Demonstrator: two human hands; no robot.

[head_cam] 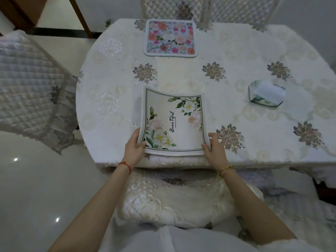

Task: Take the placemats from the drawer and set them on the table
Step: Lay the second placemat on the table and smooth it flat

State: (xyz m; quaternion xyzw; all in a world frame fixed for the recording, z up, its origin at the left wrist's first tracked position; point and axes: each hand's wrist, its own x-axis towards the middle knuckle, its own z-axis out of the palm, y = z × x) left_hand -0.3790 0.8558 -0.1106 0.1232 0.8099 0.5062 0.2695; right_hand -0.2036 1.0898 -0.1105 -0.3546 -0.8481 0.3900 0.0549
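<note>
Two placemats were on the desk, which was covered by a cream embroidered cloth. The first, a bright floral placemat, lay flat at the far edge, in front of a quilted chair. The second, a white placemat printed with pale flowers, green leaves and the word "BeauTiful", sat at the near edge with its far part bowed slightly upward.

Both hands held this second mat by its near corners. The left hand had its grip clamped on the near left corner, thumb on top and fingers curled beneath. The right hand had its grip clamped on the near right corner in the same way.

One glass dish holding white paper stood well apart to the right. A second quilted chair stood at the left, and a third chair's cushion was tucked beneath the near edge.
</note>
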